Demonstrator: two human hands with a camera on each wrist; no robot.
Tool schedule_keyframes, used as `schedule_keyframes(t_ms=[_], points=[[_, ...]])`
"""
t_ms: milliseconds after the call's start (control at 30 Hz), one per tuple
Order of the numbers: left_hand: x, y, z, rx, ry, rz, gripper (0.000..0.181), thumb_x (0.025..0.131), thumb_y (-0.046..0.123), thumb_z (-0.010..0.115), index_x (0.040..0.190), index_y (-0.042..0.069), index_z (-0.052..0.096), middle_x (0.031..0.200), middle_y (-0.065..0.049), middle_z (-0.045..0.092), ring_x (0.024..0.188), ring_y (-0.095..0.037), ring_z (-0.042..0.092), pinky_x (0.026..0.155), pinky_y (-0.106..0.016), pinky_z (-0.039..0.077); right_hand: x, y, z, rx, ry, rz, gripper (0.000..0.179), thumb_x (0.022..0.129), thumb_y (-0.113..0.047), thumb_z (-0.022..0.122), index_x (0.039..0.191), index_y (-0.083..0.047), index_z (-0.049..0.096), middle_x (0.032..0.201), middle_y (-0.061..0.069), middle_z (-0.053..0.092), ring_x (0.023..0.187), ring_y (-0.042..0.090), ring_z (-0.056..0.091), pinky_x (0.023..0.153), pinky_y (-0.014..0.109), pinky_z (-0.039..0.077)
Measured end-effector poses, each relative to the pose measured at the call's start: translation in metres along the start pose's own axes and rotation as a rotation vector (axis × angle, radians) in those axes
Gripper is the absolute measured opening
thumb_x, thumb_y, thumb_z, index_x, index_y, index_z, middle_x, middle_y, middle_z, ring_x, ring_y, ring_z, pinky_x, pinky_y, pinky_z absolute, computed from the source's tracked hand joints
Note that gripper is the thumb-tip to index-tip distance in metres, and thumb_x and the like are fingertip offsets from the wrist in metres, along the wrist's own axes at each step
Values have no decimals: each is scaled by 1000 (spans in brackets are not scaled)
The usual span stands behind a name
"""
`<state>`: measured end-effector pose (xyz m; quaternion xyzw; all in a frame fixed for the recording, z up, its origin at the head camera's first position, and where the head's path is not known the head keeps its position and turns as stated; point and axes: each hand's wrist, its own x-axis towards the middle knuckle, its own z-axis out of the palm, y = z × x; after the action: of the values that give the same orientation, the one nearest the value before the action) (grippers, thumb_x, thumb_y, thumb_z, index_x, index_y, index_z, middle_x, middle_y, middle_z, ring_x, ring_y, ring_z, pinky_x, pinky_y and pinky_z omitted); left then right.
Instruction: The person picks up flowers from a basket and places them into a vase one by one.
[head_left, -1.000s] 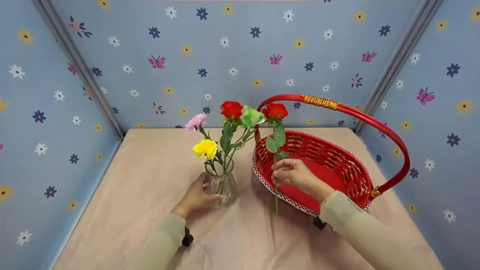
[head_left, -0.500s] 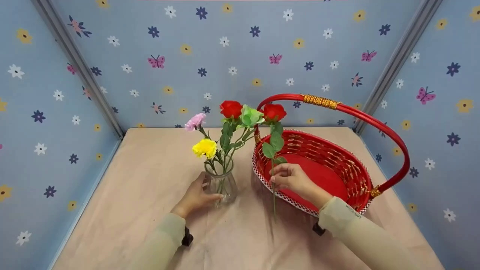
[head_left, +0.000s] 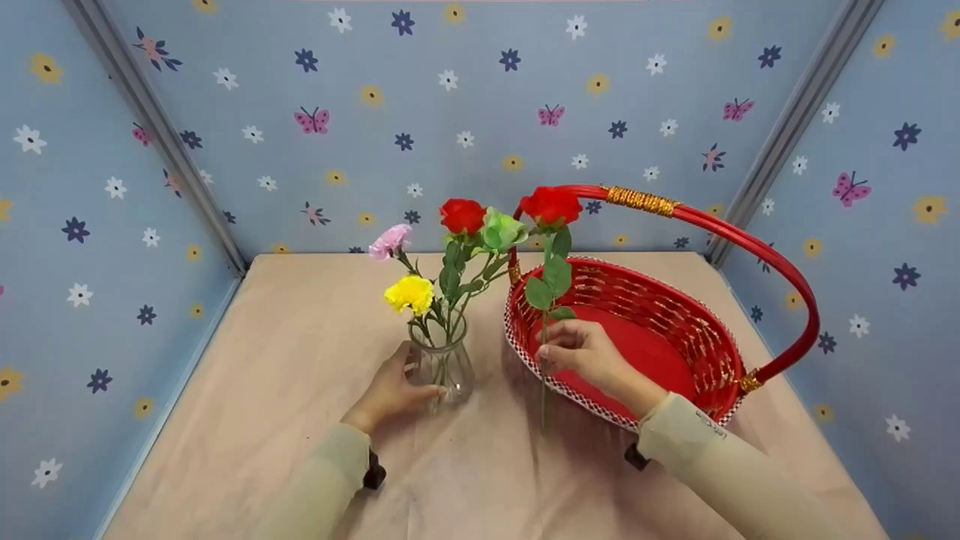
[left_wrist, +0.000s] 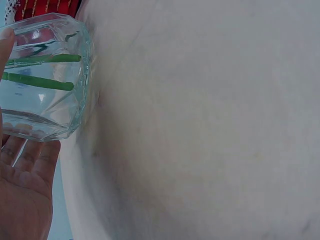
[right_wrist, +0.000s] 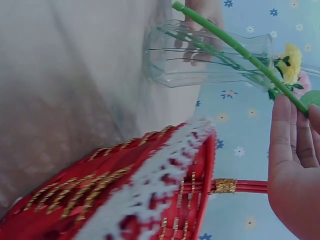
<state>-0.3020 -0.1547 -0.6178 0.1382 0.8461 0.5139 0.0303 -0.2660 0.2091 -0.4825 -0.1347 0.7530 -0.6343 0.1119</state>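
Note:
My left hand (head_left: 391,391) holds a clear glass vase (head_left: 450,375) from its left side, thumb across the front and fingers behind. In the vase stand a yellow carnation (head_left: 410,294), a pink carnation (head_left: 390,242), a red rose (head_left: 462,216) and a green flower (head_left: 501,230). The left wrist view shows stem ends (left_wrist: 47,82) inside the glass. To the vase's right, my right hand (head_left: 589,358) pinches the stem of a second red rose (head_left: 552,206), held upright over the basket's near-left rim. Its stem end (right_wrist: 178,6) hangs outside the vase in the right wrist view.
A red woven basket (head_left: 652,289) with a tall arched handle (head_left: 787,277) and white lace rim stands at the right, close to my right hand. A pale cloth (head_left: 300,337) covers the table. Flower-patterned panels (head_left: 480,97) enclose the back and sides.
The rose in my right hand has shifted slightly left; its bloom dipped a little, then rose and now looks larger. My left hand and the vase stay in place.

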Motion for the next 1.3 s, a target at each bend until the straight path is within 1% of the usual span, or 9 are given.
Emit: schedule_keyframes(t_ms=[167,333,433,600,767,900,1000,1200,1300], points=[[0,0,0,-7,-4,1,85,80,26,100,146,9,49,148,-24,62,144,-42,58,126,-56,48,3,-13,3,11,-7,-33,29,102,-1,72,124,17,66,106,27,77,87,18,78,80,35,72],[1,-2,0,-16,-6,13,78,81,24,99,140,8,50,145,-26,63,142,-44,59,125,-59,48,8,-24,8,40,-10,-54,21,101,0,73,120,10,71,101,16,79,85,18,78,79,35,72],[1,-2,1,-26,-6,17,73,82,20,98,137,7,51,143,-27,63,140,-45,59,125,-60,48,11,-30,11,52,-6,-70,19,101,0,73,119,7,72,101,15,79,86,20,79,80,35,72],[1,-2,1,-32,-9,18,75,82,19,98,139,7,51,144,-28,62,141,-45,59,126,-59,47,16,-40,18,63,-10,-87,19,102,0,73,119,8,71,106,27,77,87,21,78,80,36,72],[0,-4,2,-22,-2,41,74,82,20,98,138,7,51,143,-28,63,139,-45,60,125,-59,48,23,-50,26,74,-25,-106,22,101,2,71,120,14,68,100,17,79,83,16,78,79,35,72],[1,-4,1,-27,-5,43,75,81,20,98,138,7,52,143,-27,63,139,-45,60,125,-59,48,29,-55,31,88,-38,-123,16,102,0,71,116,9,71,95,9,80,81,16,77,78,34,72],[1,-4,1,-34,-9,32,76,81,20,99,139,7,51,144,-27,63,141,-45,59,125,-58,47,33,-59,36,104,-39,-125,12,102,-1,72,113,4,73,96,9,80,83,18,77,78,33,71],[1,-2,0,-41,-11,18,78,80,23,100,139,8,51,146,-27,62,142,-44,58,126,-58,47,44,-65,45,81,-18,-111,15,101,0,71,115,4,74,93,5,78,84,19,78,76,33,72],[0,-1,0,-39,-8,10,77,80,24,100,138,9,52,146,-26,62,143,-43,58,126,-58,47,49,-68,49,81,-7,-113,16,101,2,71,115,7,74,93,11,77,82,18,77,75,33,72]])
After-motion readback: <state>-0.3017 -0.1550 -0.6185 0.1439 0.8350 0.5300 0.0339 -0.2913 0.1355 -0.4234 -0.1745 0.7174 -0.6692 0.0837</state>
